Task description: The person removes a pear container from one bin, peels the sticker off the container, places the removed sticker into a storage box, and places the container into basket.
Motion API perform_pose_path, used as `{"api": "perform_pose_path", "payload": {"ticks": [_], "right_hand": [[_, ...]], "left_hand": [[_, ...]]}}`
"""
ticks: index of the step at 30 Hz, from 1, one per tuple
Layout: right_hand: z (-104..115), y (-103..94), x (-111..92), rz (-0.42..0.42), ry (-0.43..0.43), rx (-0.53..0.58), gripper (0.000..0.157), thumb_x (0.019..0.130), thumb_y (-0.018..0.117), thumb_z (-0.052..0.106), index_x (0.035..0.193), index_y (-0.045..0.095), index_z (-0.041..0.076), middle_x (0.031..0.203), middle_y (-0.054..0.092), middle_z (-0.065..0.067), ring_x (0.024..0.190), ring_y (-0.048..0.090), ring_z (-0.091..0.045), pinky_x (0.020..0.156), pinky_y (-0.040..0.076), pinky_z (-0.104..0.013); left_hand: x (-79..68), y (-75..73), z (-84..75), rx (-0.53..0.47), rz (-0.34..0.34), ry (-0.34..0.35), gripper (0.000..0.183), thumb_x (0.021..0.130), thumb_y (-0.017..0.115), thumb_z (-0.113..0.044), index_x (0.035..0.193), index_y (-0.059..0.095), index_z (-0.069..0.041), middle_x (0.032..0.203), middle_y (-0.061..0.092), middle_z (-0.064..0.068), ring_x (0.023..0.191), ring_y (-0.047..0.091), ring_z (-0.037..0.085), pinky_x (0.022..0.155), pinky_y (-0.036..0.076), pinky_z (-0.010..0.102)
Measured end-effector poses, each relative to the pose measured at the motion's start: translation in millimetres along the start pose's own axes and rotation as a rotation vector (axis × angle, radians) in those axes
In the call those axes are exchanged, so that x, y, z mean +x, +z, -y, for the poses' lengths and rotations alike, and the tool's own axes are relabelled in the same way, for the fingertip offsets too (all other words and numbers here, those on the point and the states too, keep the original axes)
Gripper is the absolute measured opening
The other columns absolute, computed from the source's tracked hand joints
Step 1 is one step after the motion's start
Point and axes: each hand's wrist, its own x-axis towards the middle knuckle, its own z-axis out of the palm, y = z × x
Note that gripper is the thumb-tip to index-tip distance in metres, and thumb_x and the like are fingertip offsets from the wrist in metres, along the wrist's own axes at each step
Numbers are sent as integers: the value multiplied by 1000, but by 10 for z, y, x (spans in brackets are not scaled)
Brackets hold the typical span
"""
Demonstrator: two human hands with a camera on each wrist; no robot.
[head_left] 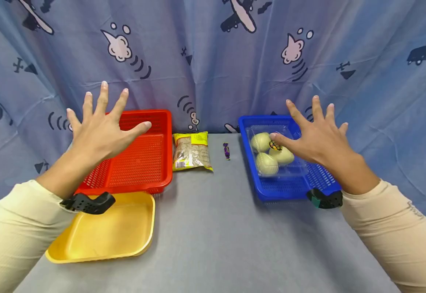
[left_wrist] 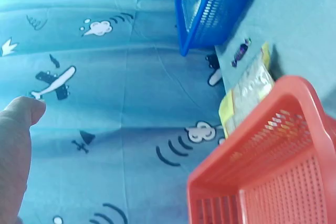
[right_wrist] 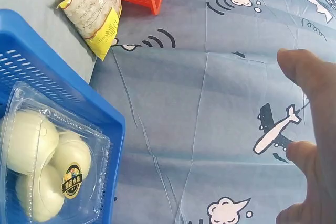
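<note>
My left hand [head_left: 101, 134] is held up with its fingers spread, over the red basket [head_left: 136, 188] in the head view, and holds nothing. On the other side my right hand [head_left: 317, 140], also spread and holding nothing, overlaps the blue basket [head_left: 277, 194]. Inside the blue basket lies a clear plastic box [right_wrist: 97, 192] with pale round fruits [head_left: 267, 163] and a dark round label. Beside the red basket stands a yellow and clear bag [head_left: 192, 152] with pale contents. A small purple wrapped candy [head_left: 226, 151] lies between the bag and the blue basket.
A yellow tray [head_left: 114, 226] sits in front of the red basket, partly under the left forearm. Behind everything hangs a blue curtain [head_left: 213, 53] printed with planes and clouds. The grey table [head_left: 213, 236] extends toward me. Each wrist wears a black band.
</note>
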Motion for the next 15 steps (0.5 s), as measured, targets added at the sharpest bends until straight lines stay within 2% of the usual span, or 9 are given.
{"api": "perform_pose_path", "payload": {"ticks": [5,15], "right_hand": [[-52,-34,3,-8,10,7,95,81,36,82,154,-3,36,153,-22,-24,130,-18,-58,87,-3,-83],[-230,-49,-10,-4,22,23,96,82,38,80,155,-4,33,152,-23,-26,129,-20,-58,88,-3,-83]], "left_hand": [[25,2,-143,-12,-26,20,91,83,33,-80,154,-1,-35,156,-23,2,139,-19,40,96,-16,72],[51,72,-349,-25,-25,46,91,83,33,-81,154,0,-36,157,-21,2,140,-16,40,96,-16,72]]}}
